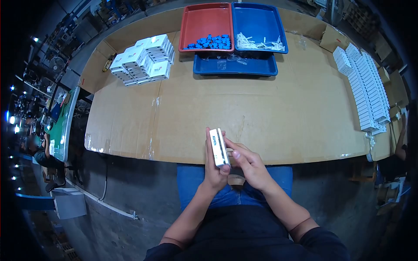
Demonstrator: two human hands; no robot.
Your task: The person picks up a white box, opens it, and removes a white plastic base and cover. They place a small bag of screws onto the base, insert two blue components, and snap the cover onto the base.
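Note:
A small white rectangular box (219, 148) with dark print and a dark strip along its side is held tilted, just in front of the table's near edge. My left hand (212, 171) is closed around its left side and lower end, thumb at the bottom. At the box's right side is my right hand (250, 167), its fingers bent against the side and the thumb raised beside them. Whether the right fingers also pinch a small part is hidden.
A cardboard-covered table (209, 108) carries stacked white boxes (143, 61) at left and rows of white units (363, 89) at right. At the back stand a red tray (204, 21) with blue parts, a blue tray (257, 19) with white parts, and a lower blue tray (261, 67).

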